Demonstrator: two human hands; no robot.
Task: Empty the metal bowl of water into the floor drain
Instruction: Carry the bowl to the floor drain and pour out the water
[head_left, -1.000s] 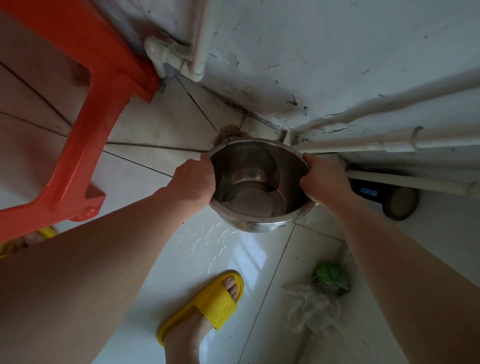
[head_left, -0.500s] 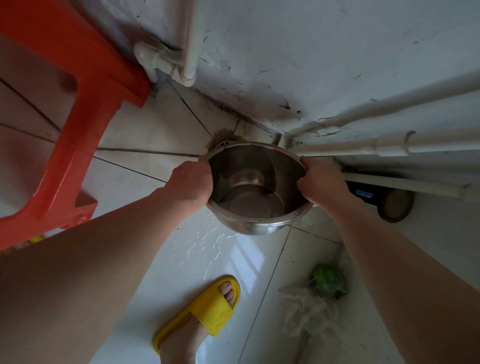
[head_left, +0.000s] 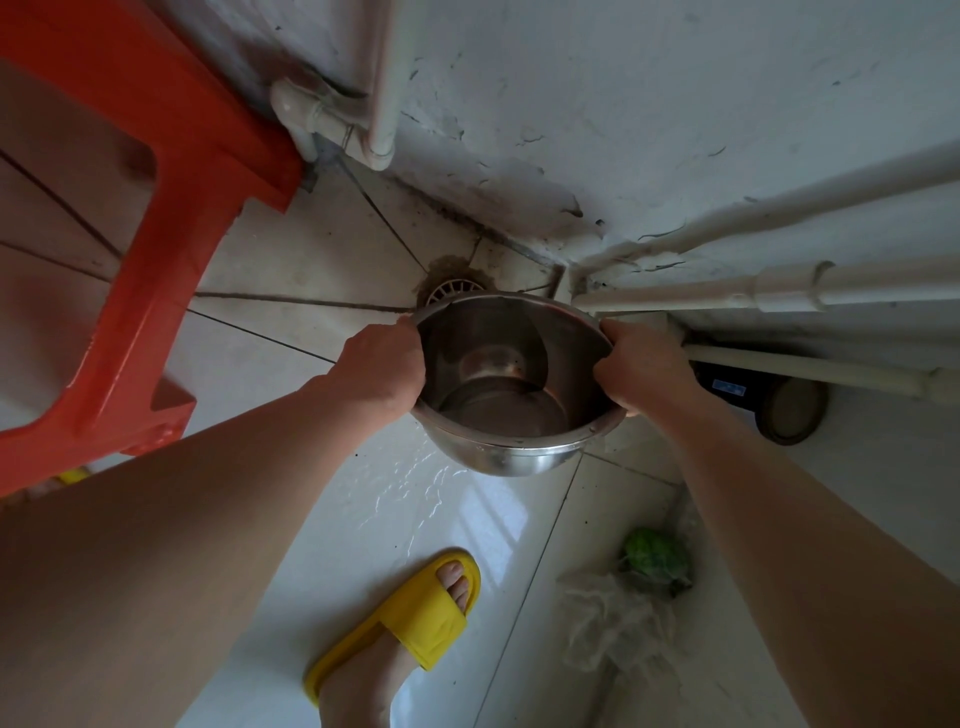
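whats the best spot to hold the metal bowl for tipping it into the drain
Take the metal bowl by its thin rolled rim at two opposite points, coming in from the left and right sides, as the left hand and right hand do now. The wall is smooth and rounded, so the rim gives the only firm grip, and side holds leave the far edge free to pour toward the floor drain.

Silver metal bowl (head_left: 511, 457), orange stool (head_left: 156, 270), yellow slipper (head_left: 410, 623), white tiles (head_left: 363, 519)
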